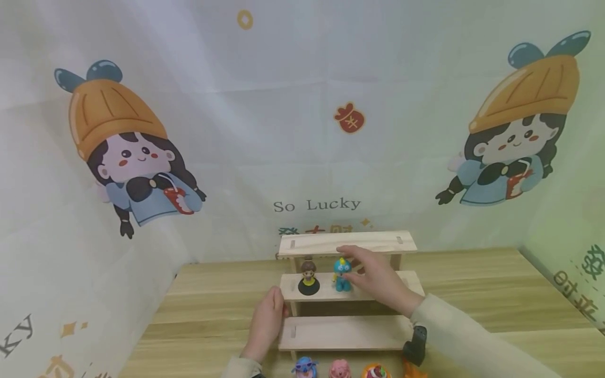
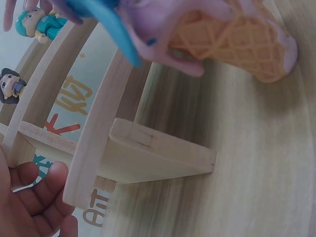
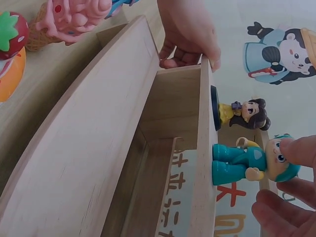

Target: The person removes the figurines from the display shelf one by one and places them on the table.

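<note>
A three-tier wooden display stand (image 1: 347,336) stands on the table. On its middle tier is a toy figurine in teal clothes (image 3: 247,160), upright, its feet against the board. My right hand (image 1: 380,278) pinches this figurine's head between thumb and fingers. To its left stands a brown-haired doll figurine (image 1: 309,278) in yellow on a round black base. My left hand (image 1: 267,320) grips the left end of the middle tier, thumb on top and fingers curled below, as the right wrist view shows.
Several toy figures line the front of the stand: a blue one with sunglasses (image 1: 304,367), a pink one in a waffle cone (image 3: 69,19), and an orange one with a strawberry (image 3: 11,37). A printed cloth (image 1: 246,131) hangs behind the table (image 1: 189,304).
</note>
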`<act>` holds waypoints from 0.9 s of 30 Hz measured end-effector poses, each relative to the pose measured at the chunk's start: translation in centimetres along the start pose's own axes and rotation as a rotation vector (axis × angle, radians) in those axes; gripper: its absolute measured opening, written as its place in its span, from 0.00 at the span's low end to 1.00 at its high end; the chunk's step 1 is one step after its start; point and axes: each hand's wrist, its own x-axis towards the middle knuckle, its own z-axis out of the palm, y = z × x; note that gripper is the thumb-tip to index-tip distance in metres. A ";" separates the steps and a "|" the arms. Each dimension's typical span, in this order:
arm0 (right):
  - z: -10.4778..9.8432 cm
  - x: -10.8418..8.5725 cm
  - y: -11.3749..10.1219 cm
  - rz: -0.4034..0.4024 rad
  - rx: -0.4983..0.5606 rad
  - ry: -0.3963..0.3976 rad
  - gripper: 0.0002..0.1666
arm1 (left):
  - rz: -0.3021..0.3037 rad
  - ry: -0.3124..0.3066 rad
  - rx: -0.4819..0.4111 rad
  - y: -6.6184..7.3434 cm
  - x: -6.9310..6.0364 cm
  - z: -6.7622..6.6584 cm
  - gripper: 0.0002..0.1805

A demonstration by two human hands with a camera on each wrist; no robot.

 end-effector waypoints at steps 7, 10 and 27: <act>0.8 0.2 0.1 0.019 -0.047 0.028 0.21 | 0.027 0.016 0.024 0.0 0.0 0.0 0.20; 0.9 0.3 0.1 0.021 -0.052 0.021 0.19 | 0.038 0.023 0.032 -0.1 0.0 0.1 0.20; 1.1 0.1 -0.1 -0.017 -0.065 0.043 0.19 | 0.024 0.008 0.025 0.1 -0.2 0.0 0.21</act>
